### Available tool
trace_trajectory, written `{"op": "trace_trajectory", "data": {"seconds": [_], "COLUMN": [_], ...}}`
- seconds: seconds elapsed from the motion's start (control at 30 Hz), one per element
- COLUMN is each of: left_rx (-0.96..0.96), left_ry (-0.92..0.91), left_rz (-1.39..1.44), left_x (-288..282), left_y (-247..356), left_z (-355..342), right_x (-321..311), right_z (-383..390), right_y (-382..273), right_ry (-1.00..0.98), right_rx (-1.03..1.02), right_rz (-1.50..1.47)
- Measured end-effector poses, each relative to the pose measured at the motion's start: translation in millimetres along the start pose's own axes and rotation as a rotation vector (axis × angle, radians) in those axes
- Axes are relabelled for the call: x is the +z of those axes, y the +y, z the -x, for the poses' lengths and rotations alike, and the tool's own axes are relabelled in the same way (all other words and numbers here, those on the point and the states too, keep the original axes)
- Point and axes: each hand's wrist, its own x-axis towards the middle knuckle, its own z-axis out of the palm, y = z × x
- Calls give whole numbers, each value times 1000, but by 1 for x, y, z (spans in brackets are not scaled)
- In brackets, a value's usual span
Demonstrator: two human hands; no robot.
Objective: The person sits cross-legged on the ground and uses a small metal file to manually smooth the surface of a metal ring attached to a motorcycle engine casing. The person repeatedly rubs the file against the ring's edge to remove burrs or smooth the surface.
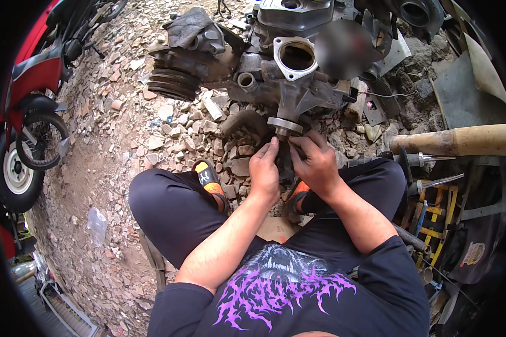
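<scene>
In front of me stands a dark, greasy engine [303, 92], with a square metal port at its upper middle. A round silver flange [285, 124] sticks out toward me on a short shaft. My left hand [264, 168] is closed just below the flange's left side, fingertips pointing up at the shaft end. My right hand [316, 160] is closed in a pinch on the other side, its fingertips close by the same shaft end. Whatever lies between the fingers of either hand is hidden or too small to name.
A grooved pulley [173, 84] sits on the engine's left. Broken rubble [123, 112] covers the ground. A red motorcycle [34, 78] stands far left. On the right lie a bamboo pole [452, 140], metal rods, and a yellow frame [436, 216]. My sandalled feet are below the engine.
</scene>
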Motion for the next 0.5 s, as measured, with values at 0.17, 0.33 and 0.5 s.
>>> {"op": "trace_trajectory", "data": {"seconds": [0.17,0.33,0.5], "left_rx": [-48,15,145], "left_ry": [-26,-3,36], "left_rz": [42,-36,-146], "left_x": [0,-7,-6], "left_y": [3,-3,-8], "left_z": [-3,-7,-8], "right_x": [2,3,1], "right_z": [-4,-7,-7], "right_y": [-4,-9,-7], "right_ry": [-6,0,11], "right_rx": [9,-1,31], "right_rz": [-14,-1,20]}}
